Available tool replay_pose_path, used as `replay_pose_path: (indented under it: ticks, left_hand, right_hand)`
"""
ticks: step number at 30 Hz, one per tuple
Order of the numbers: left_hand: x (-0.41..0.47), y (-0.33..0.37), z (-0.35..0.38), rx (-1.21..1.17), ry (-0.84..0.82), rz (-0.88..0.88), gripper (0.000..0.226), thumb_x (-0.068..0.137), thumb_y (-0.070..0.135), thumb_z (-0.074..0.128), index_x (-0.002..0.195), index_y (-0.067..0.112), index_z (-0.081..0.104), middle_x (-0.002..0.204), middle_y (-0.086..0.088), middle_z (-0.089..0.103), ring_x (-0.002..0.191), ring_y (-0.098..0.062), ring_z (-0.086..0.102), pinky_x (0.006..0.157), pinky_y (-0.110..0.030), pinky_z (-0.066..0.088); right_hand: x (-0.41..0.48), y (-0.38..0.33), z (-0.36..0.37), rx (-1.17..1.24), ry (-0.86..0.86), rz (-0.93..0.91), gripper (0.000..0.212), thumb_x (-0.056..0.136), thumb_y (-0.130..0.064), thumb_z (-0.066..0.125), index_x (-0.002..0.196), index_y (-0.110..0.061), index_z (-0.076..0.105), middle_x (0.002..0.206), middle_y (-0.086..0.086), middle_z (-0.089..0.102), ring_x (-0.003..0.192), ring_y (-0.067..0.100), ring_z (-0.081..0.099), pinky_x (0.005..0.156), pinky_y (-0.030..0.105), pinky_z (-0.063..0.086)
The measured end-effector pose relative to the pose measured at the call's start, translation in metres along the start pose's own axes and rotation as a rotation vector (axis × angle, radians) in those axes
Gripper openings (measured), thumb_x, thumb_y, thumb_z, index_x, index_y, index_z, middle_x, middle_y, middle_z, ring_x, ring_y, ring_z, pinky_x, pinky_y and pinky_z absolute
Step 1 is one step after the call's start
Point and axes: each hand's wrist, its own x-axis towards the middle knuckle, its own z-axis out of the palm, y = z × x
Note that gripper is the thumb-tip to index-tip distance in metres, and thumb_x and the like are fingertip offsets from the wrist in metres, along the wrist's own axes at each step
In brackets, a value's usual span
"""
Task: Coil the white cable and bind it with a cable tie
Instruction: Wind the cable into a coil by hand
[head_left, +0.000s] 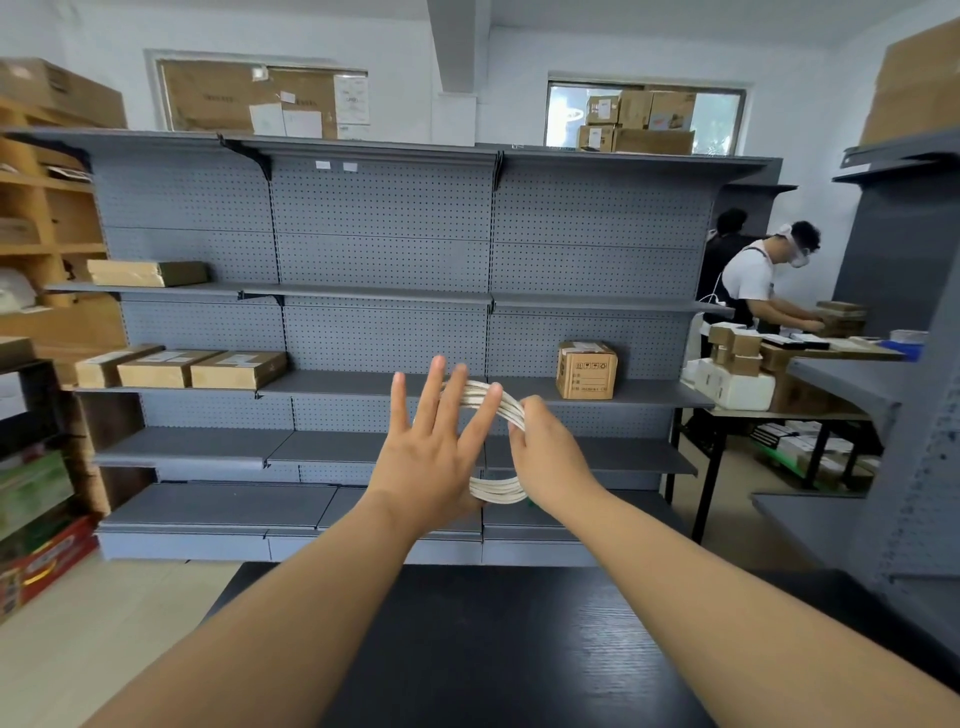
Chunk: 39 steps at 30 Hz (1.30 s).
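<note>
At the far left, wooden racking (47, 208) carries cartons, and coloured boxes (36, 525) stand on the floor below it; on the grey perforated shelving (384, 208) behind the work area, three flat cartons (182, 369) lie side by side on a middle shelf, with one more flat carton (148, 273) on the shelf above. In the centre foreground, a black table (493, 649) lies beneath both forearms; the hands are raised above it, clear of its surface. The left hand (434, 441) shows its back to the camera, its fingers straight and spread, pointing upward, grasping nothing that can be seen; its thumb is hidden. The white cable (496, 488) is wound into a coil of several turns, held in the air between the two hands; its upper arc passes on the far side of the left fingers, and its lower arc emerges beside the heel of that hand. The right hand (550, 452) has its fingers curled round the right side of the coil, gripping the turns together. Further right, a small upright carton (587, 370) stands on the shelf; at the far right, a person (753, 280) in a white shirt bends over a table loaded with boxes.
</note>
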Motion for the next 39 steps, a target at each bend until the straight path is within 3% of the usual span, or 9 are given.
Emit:
replay_pose_path:
  ticks: [2, 8, 11, 17, 23, 28, 34, 36, 39]
  left_hand:
    - [0.0, -0.001, 0.0, -0.018, 0.026, -0.014, 0.131, 0.045, 0.063, 0.073, 0.144, 0.011, 0.005, 0.132, -0.019, 0.045, 0.133, -0.041, 0.034, 0.107, -0.064, 0.004]
    - [-0.003, 0.001, 0.007, -0.182, 0.159, -0.093, 0.118, 0.053, 0.059, 0.065, 0.142, -0.001, 0.016, 0.114, -0.009, 0.038, 0.105, -0.028, 0.046, 0.107, -0.052, 0.031]
    - [-0.004, 0.001, 0.005, -0.224, 0.18, -0.13, 0.117, 0.046, 0.05, 0.074, 0.138, -0.004, 0.025, 0.111, -0.011, 0.044, 0.094, -0.03, 0.052, 0.09, -0.042, 0.049]
    - [-0.006, 0.003, 0.006, -0.269, 0.208, -0.171, 0.105, 0.044, 0.035, 0.08, 0.132, 0.001, 0.035, 0.106, -0.012, 0.061, 0.081, -0.031, 0.06, 0.071, -0.036, 0.052]
    - [-0.006, 0.0, 0.005, -0.158, 0.188, -0.166, 0.102, 0.039, 0.028, 0.08, 0.129, 0.001, 0.038, 0.09, -0.009, 0.061, 0.072, -0.028, 0.059, 0.064, -0.034, 0.049]
    - [-0.007, -0.001, 0.008, -0.077, 0.161, -0.166, 0.091, 0.046, 0.023, 0.076, 0.126, 0.003, 0.039, 0.085, -0.007, 0.061, 0.068, -0.027, 0.057, 0.059, -0.033, 0.046]
    - [-0.004, -0.006, 0.011, -0.199, 0.056, -0.137, 0.067, 0.038, 0.023, 0.083, 0.091, 0.012, 0.043, 0.059, 0.003, 0.055, 0.048, -0.023, 0.052, 0.053, -0.025, 0.039]
    - [-0.003, -0.006, 0.006, -0.219, -0.004, -0.136, 0.063, 0.034, 0.02, 0.084, 0.081, 0.012, 0.042, 0.052, 0.003, 0.052, 0.041, -0.022, 0.047, 0.045, -0.023, 0.031]
    - [-0.002, -0.006, -0.001, -0.235, -0.008, -0.142, 0.053, 0.029, 0.011, 0.082, 0.068, 0.011, 0.046, 0.046, 0.002, 0.048, 0.038, -0.02, 0.026, 0.041, -0.014, 0.001]
  right_hand:
    - [-0.002, -0.003, -0.001, -0.017, 0.0, -0.013, 0.008, 0.099, -0.011, 0.037, 0.101, -0.007, 0.043, 0.076, 0.001, 0.047, 0.069, 0.02, 0.046, 0.058, 0.029, 0.031]
    - [-0.004, -0.01, -0.004, -0.104, 0.007, -0.093, 0.013, 0.098, -0.009, 0.037, 0.108, -0.004, 0.045, 0.087, 0.006, 0.048, 0.076, 0.023, 0.045, 0.063, 0.03, 0.031]
    - [-0.004, -0.012, -0.004, -0.135, -0.006, -0.132, 0.012, 0.098, -0.009, 0.038, 0.105, -0.003, 0.045, 0.087, 0.007, 0.046, 0.076, 0.023, 0.044, 0.064, 0.03, 0.03]
    - [-0.003, -0.012, -0.006, -0.181, -0.021, -0.156, 0.014, 0.097, -0.01, 0.039, 0.108, -0.003, 0.046, 0.089, 0.008, 0.048, 0.078, 0.023, 0.045, 0.065, 0.031, 0.032]
    - [-0.003, -0.014, -0.004, -0.179, -0.033, -0.151, 0.018, 0.097, -0.009, 0.039, 0.112, -0.003, 0.046, 0.102, 0.015, 0.056, 0.09, 0.03, 0.052, 0.067, 0.031, 0.032]
    - [-0.004, -0.015, -0.002, -0.165, -0.037, -0.147, 0.017, 0.098, -0.011, 0.04, 0.113, -0.005, 0.045, 0.098, 0.011, 0.054, 0.082, 0.023, 0.047, 0.067, 0.031, 0.034]
    - [-0.006, -0.015, -0.003, -0.174, -0.073, -0.175, 0.014, 0.096, -0.007, 0.039, 0.108, -0.003, 0.046, 0.092, 0.005, 0.046, 0.081, 0.022, 0.044, 0.066, 0.03, 0.031]
    - [-0.007, -0.014, -0.003, -0.175, -0.083, -0.201, 0.014, 0.095, -0.006, 0.039, 0.106, -0.002, 0.046, 0.092, 0.005, 0.045, 0.081, 0.021, 0.043, 0.066, 0.03, 0.03]
    - [-0.005, -0.013, -0.002, -0.173, -0.088, -0.226, 0.012, 0.096, -0.007, 0.04, 0.104, -0.003, 0.047, 0.093, 0.006, 0.045, 0.082, 0.021, 0.042, 0.066, 0.03, 0.029]
